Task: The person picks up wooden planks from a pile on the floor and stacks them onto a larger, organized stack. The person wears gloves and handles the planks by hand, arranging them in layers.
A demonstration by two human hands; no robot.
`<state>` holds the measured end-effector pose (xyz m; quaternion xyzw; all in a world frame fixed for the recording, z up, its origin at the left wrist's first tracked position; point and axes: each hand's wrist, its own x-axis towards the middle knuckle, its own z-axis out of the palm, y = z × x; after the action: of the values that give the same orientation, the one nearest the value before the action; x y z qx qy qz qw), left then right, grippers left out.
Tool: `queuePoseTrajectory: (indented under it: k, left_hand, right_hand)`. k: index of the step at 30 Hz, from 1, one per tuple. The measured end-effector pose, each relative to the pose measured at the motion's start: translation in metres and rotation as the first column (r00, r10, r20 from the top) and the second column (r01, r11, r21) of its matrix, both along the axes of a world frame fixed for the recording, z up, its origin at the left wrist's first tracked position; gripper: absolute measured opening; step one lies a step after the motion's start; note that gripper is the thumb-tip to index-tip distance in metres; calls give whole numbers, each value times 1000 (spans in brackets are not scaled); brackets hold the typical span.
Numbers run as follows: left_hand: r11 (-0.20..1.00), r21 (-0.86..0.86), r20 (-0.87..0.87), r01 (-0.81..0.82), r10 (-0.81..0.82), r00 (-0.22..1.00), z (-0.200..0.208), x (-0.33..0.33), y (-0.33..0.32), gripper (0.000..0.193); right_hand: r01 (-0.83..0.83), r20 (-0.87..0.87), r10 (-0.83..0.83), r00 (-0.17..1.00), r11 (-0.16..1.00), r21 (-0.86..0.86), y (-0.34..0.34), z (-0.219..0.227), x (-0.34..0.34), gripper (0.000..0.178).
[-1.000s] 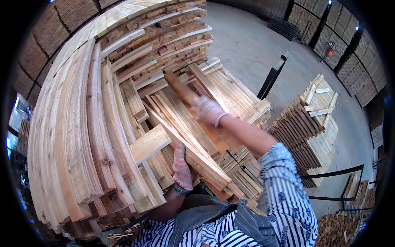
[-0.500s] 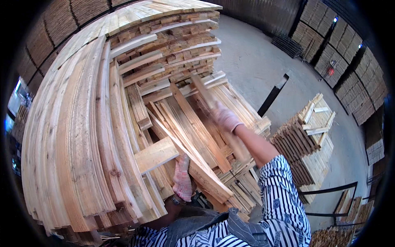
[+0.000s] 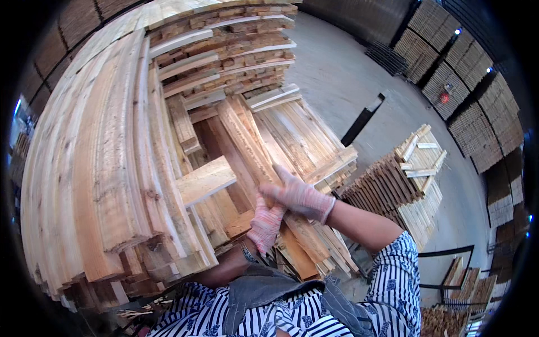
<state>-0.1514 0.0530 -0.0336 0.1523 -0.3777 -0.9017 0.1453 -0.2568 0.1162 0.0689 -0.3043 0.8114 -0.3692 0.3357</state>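
Note:
Both my hands wear pinkish knitted gloves and meet at the middle of several long wooden boards (image 3: 245, 137) gathered side by side. My left hand (image 3: 265, 223) is closed against their left edge. My right hand (image 3: 303, 197) lies across the top from the right, thumb pointing away, closed over the boards; its fingertips overlap my left hand and are partly hidden. The boards' near ends reach toward my apron, and their far ends lie by the tall lumber stack. A short, wide board (image 3: 206, 181) juts out just left of my hands.
Long planks (image 3: 106, 151) are piled high on the left. Behind stands a tall layered lumber stack (image 3: 241, 45). Lower boards (image 3: 306, 132) lie to the right, near a dark upright post (image 3: 362, 121). Farther right is another plank stack (image 3: 387, 180) on the grey floor.
My right hand has come nearer and left, beside my left hand. The boards that were spread apart now lie together under both hands. My left hand has moved slightly right.

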Motion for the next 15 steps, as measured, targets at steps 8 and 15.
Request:
queuePoseTrajectory:
  k: [8, 15]
  left_hand:
    - [627, -725, 207, 286, -198, 958, 50, -8, -22, 101]
    - [-369, -927, 59, 64, 24, 998, 43, 50, -45, 87]
  right_hand:
    - [154, 151, -114, 982, 944, -292, 13, -7, -88, 88]
    - [357, -685, -32, 728, 870, 339, -44, -8, -183, 88]
